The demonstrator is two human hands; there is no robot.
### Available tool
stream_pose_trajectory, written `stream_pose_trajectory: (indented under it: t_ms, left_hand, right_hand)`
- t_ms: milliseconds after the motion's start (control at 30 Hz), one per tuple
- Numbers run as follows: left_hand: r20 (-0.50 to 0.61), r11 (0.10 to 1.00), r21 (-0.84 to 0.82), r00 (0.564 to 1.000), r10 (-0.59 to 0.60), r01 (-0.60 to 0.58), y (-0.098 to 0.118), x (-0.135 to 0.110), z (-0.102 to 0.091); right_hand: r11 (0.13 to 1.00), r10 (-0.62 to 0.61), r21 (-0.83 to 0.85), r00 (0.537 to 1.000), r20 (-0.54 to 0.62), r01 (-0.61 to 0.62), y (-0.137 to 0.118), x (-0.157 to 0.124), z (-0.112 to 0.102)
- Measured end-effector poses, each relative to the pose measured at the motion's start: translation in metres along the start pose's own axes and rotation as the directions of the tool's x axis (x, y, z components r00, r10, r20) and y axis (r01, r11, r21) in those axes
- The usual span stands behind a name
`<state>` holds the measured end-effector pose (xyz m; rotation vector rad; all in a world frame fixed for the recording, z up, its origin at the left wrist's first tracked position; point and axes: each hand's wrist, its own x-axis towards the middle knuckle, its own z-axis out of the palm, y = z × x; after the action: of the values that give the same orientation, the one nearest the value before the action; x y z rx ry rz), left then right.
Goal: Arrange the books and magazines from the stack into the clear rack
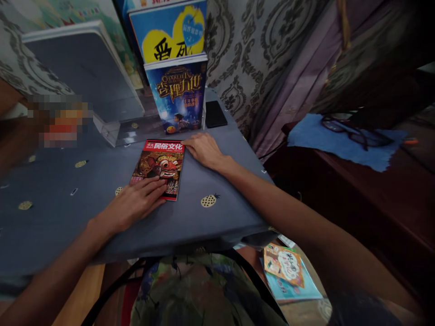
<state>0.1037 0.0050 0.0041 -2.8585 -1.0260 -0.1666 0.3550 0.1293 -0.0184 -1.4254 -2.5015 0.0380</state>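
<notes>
A small book [163,164] with a red top band and a mask picture on its cover lies closed on the blue tablecloth. My left hand [141,198] rests flat across its lower part, fingers stretched out over the cover. At the upper right corner of the book is my right hand [203,149], its fingers bent and pressed together at the corner. The fingertips' exact hold on the cover edge is partly hidden.
A clear book stand [110,131] holds upright books, with a blue one [180,97] in front. A black phone [215,114] lies beside it. To the right, glasses [350,129] sit on a blue cloth [306,136]. More books [285,267] lie below the table edge.
</notes>
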Motion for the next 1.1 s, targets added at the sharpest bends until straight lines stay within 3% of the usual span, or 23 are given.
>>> stream_pose_trajectory:
  t_ms: [233,400,633,833,967,1100]
  left_hand:
    - [0.035,0.998,-0.056,0.999,0.002,0.000,-0.002,-0.002,0.000]
    - [0.062,0.998,-0.064,0.998,-0.012,0.016,-0.005,-0.002,-0.002]
    - [-0.017,0.998,-0.050,0.999,-0.033,0.032,0.001,-0.004,0.004]
    - [-0.065,0.997,-0.080,0.998,-0.005,-0.001,-0.005,-0.001,0.001]
    - [-0.044,0.988,-0.102,0.992,-0.122,0.117,-0.025,0.006,0.004]
    - [-0.039,0.958,-0.060,0.958,-0.283,0.280,-0.055,0.018,0.017]
  right_hand:
    - [0.997,-0.061,0.053,0.998,0.001,0.061,-0.006,-0.011,-0.001]
    - [0.997,-0.040,0.068,0.999,0.014,0.039,-0.015,-0.018,-0.006]
    - [0.999,-0.038,-0.003,0.998,-0.059,0.037,-0.039,-0.034,-0.011]
    - [0.989,-0.138,0.051,0.990,-0.014,0.138,-0.070,-0.059,-0.008]
    - [0.981,-0.180,0.084,0.983,0.025,0.177,-0.077,-0.073,-0.007]
    - [0.975,-0.197,0.120,0.979,0.060,0.189,-0.073,-0.073,-0.008]
